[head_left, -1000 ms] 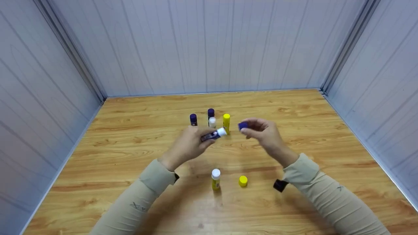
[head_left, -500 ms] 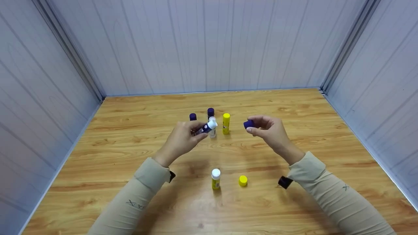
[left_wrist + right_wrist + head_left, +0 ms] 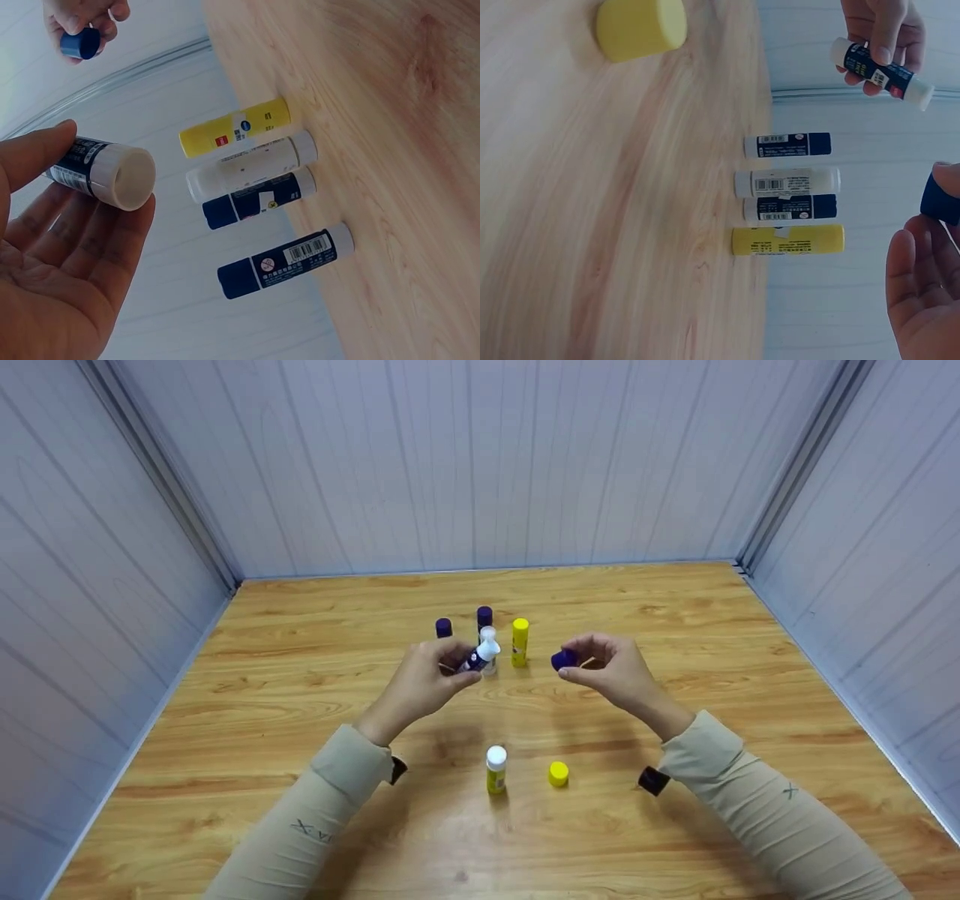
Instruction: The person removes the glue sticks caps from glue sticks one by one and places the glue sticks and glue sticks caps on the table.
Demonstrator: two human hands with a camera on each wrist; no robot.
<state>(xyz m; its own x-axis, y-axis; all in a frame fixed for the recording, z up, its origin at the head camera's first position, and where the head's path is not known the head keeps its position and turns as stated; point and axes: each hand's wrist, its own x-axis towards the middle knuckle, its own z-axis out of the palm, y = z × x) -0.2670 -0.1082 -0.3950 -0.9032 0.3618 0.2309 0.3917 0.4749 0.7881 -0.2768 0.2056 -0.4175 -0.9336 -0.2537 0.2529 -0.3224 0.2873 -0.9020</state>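
- Grips an uncapped stick (image 3: 103, 174) in left hand (image 3: 421, 679), with thumb and fingers on opposite sides.
- Tilts in the head view, with the white end pointing up and to the right; reveals a hollow, round rim in the left wrist view.
- Bears a dark blue label round the middle, with white at both ends in the right wrist view.
- Pinches a blue cap (image 3: 564, 660) between thumb and fingers of right hand (image 3: 621, 676), clear of the uncapped stick.
- Holds both hands apart, raised above the desk (image 3: 315, 660).
- Has four sticks upright on the desk about the gap between the hands.
- Includes a left blue stick (image 3: 286, 264), partly hidden by left hand in the head view.
- Includes a rear blue stick (image 3: 484, 616), just behind a white stick (image 3: 490, 666) with a clear top.
- Includes a yellow stick (image 3: 520, 643), just right of the white stick.
- Has a white-topped stick (image 3: 496, 776) upright nearer the person, with a yellow cap (image 3: 558, 774) on the desk to the right, not touching.
- Wears beige sleeves (image 3: 757, 795).
- Faces pale panelled walls (image 3: 480, 472) around the desk.
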